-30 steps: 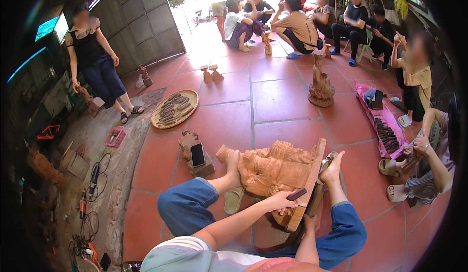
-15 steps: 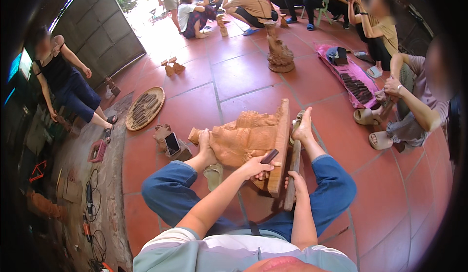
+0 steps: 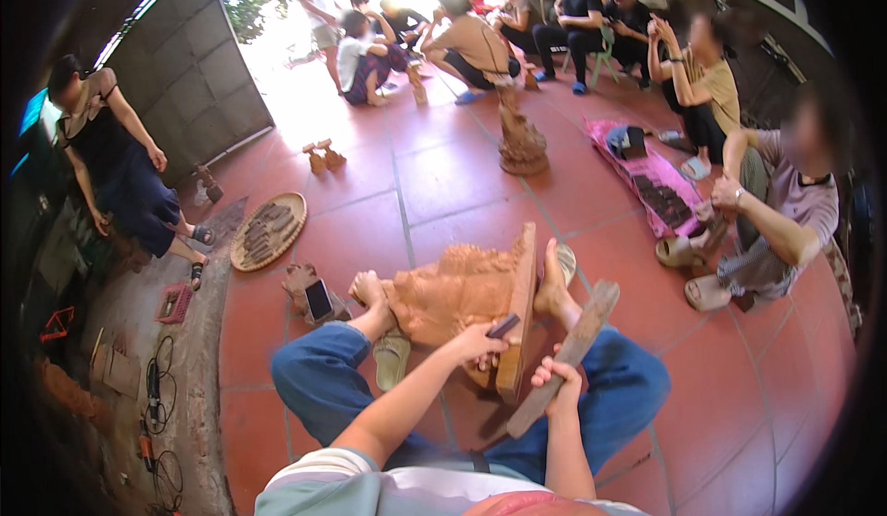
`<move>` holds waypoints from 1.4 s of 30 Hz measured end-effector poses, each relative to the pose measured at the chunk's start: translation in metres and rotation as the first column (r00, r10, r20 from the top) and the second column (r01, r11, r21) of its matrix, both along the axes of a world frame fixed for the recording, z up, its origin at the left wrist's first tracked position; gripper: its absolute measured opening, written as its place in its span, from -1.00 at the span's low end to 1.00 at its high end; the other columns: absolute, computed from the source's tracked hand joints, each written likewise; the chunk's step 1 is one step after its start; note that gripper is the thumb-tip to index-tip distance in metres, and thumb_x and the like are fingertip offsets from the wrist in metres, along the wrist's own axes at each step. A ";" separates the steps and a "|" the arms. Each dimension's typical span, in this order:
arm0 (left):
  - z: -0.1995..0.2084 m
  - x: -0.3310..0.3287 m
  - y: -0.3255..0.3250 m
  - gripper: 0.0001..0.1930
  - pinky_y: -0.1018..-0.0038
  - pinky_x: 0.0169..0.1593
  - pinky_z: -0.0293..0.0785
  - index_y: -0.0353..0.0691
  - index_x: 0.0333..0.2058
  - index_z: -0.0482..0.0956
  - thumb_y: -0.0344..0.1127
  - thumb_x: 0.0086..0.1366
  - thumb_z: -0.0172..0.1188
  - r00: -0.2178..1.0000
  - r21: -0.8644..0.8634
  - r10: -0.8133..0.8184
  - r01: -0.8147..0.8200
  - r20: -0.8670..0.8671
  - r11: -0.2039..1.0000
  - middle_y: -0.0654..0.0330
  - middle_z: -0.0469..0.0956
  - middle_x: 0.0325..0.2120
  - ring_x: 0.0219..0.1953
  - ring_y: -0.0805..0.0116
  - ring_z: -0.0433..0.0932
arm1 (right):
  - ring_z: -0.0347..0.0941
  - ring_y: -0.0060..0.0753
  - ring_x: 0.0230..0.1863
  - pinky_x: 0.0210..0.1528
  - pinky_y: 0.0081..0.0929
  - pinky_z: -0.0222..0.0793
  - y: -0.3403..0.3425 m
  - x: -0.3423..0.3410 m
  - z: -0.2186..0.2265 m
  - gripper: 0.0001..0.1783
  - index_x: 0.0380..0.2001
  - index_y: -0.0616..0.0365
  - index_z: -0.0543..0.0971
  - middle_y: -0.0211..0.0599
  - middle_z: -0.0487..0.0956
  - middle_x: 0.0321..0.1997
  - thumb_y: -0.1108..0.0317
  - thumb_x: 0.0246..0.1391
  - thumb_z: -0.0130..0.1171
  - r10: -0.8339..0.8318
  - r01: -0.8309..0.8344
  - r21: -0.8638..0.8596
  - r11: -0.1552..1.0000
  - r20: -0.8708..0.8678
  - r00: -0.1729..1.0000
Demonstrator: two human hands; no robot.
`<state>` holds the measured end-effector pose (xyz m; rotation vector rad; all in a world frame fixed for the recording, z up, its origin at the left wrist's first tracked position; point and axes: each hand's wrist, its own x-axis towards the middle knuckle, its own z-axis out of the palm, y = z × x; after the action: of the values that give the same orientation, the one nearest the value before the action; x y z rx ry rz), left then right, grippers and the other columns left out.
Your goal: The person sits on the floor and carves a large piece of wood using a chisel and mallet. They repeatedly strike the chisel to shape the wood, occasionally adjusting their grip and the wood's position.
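Observation:
A reddish-brown wood carving [image 3: 453, 294] lies on its side on the tiles between my feet, its flat base [image 3: 520, 303] standing upright on the right. My left hand [image 3: 474, 345] is closed around a chisel [image 3: 504, 326] at the lower part of that base. Only the dark handle shows clearly; the blade is hidden by my fingers. My right hand [image 3: 558, 385] grips a worn, flat wooden mallet [image 3: 591, 317] round its lower middle. The mallet is raised and slanted, apart from the chisel, with its broad end over my right leg.
A round woven tray [image 3: 299, 230] of dark tools stands front left, near a phone [image 3: 318, 300] propped on a wooden piece. Tools lie on a pink sheet [image 3: 637, 169] at right. A carved statue [image 3: 520, 137] stands ahead. People sit and stand around; power tools and cords lie left.
My right hand has lifted the mallet from beside the base and tilted it to the right. My left hand keeps the chisel at the base. The view has tipped slightly upward.

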<state>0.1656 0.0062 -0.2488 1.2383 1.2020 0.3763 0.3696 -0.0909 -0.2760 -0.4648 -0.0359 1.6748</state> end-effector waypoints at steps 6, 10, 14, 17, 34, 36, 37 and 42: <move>0.004 -0.009 0.013 -0.75 0.64 -0.70 0.20 -0.16 -0.18 0.54 -0.23 0.18 0.25 0.999 0.084 0.006 -0.001 -0.052 0.996 0.38 0.44 -0.66 -0.72 0.64 0.32 | 0.25 -0.49 -0.55 -0.49 -0.42 0.27 -0.005 -0.007 0.004 -0.74 -0.07 -0.02 0.37 -0.43 0.31 -0.50 0.25 0.19 0.02 0.056 -0.063 -0.047 0.997 -0.137 0.989; 0.002 -0.018 0.013 -0.71 0.66 -0.67 0.22 -0.11 -0.15 0.55 -0.18 0.17 0.26 0.999 0.036 0.034 -0.033 -0.003 0.999 0.40 0.43 -0.64 -0.71 0.66 0.30 | 0.28 -0.46 -0.53 -0.47 -0.41 0.29 0.007 -0.004 0.007 -0.72 -0.05 0.02 0.36 -0.38 0.33 -0.49 0.33 0.17 0.04 0.158 -0.159 -0.015 0.987 -0.039 0.987; -0.001 -0.019 0.017 -0.71 0.64 -0.67 0.25 -0.08 -0.17 0.56 -0.17 0.15 0.27 0.998 0.034 0.058 -0.058 0.015 0.998 0.39 0.41 -0.68 -0.72 0.64 0.32 | 0.30 -0.44 -0.53 -0.46 -0.38 0.32 0.026 0.005 0.023 -0.61 -0.03 0.04 0.31 -0.34 0.33 -0.50 0.39 0.06 0.13 0.238 -0.237 -0.030 0.971 0.012 0.971; 0.003 -0.013 0.013 -0.73 0.64 -0.67 0.25 -0.10 -0.18 0.55 -0.22 0.13 0.26 0.999 0.018 0.044 -0.044 -0.024 0.999 0.39 0.42 -0.68 -0.72 0.64 0.32 | 0.36 -0.41 -0.50 -0.44 -0.32 0.37 0.022 0.013 0.036 -0.53 -0.02 0.06 0.29 -0.30 0.37 -0.48 0.46 -0.03 0.16 0.225 -0.225 -0.018 0.974 0.180 0.958; 0.059 -0.056 0.009 -0.60 0.71 -0.42 0.30 -0.18 0.17 0.23 -0.27 0.40 -0.02 0.717 0.254 0.271 -0.533 0.643 0.807 0.28 0.45 -0.46 -0.53 0.65 0.32 | 0.40 -0.42 -0.53 -0.46 -0.40 0.42 -0.006 0.001 0.054 -0.46 0.00 0.04 0.30 -0.26 0.46 -0.43 0.53 -0.12 0.16 0.120 -0.102 -0.063 0.993 0.515 0.849; 0.062 -0.051 0.009 -0.61 0.69 -0.34 0.31 -0.20 0.14 0.25 -0.31 0.38 -0.01 0.737 0.336 0.271 -0.560 0.619 0.757 0.26 0.45 -0.40 -0.44 0.64 0.33 | 0.38 -0.45 -0.58 -0.52 -0.44 0.38 -0.001 -0.002 0.064 -0.51 -0.01 0.07 0.29 -0.33 0.39 -0.52 0.46 -0.04 0.17 0.117 -0.090 -0.076 0.993 0.558 0.822; 0.063 -0.044 0.015 -0.61 0.68 -0.33 0.32 -0.20 0.14 0.25 -0.31 0.37 0.00 0.741 0.374 0.251 -0.564 0.623 0.736 0.27 0.45 -0.39 -0.43 0.64 0.33 | 0.38 -0.45 -0.58 -0.53 -0.43 0.38 0.007 -0.001 0.071 -0.53 -0.01 0.10 0.28 -0.32 0.39 -0.52 0.44 -0.02 0.16 0.114 -0.079 -0.086 0.993 0.576 0.809; 0.066 -0.012 0.003 -0.63 0.50 -0.17 0.45 -0.20 0.05 0.38 -0.24 0.32 0.09 0.863 0.552 0.160 -0.439 0.480 0.709 0.16 0.57 -0.26 -0.24 0.44 0.55 | 0.35 -0.51 -0.61 -0.57 -0.52 0.35 0.021 -0.002 0.055 -0.48 0.09 0.14 0.26 -0.37 0.37 -0.54 0.32 0.10 0.16 0.113 -0.060 -0.104 0.993 0.641 0.759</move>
<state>0.1540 0.0090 -0.1831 1.4383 0.9304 1.3363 0.3673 -0.0695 -0.2205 -1.1063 -0.5141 1.5328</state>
